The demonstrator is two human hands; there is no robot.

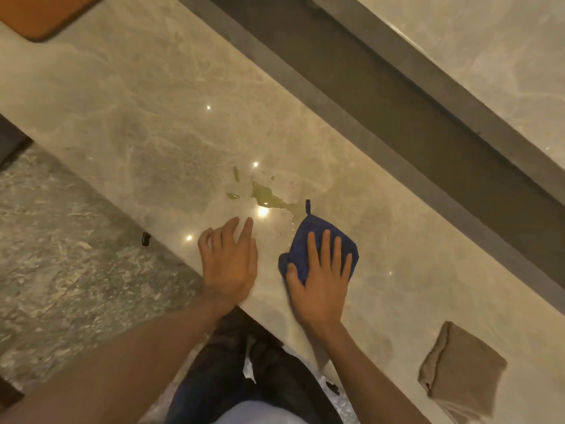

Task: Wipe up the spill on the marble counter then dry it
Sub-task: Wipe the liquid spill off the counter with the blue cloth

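- The right hand (318, 283) lies flat on the blue cloth (318, 237), fingers straight and spread, pressing it onto the counter (137, 117) near the front edge; it grips nothing.
- The left hand (229, 258) rests just beside it at the front edge, fingers relaxed and loosely spread, holding nothing.
- The spill (269, 197), a yellowish puddle with a few stray drops, sits just beyond the cloth's far corner, towards the counter's middle.
- To wipe well, I judge the cloth should slide forward over the puddle under even palm pressure, then sweep back to gather the outlying drops rather than smear them.
- A folded tan cloth (461, 371) lies well apart near the front edge on the right, probably meant for drying.
- An orange mat (46, 13) sits at the far left corner.
- Nothing stands between cloth and spill.
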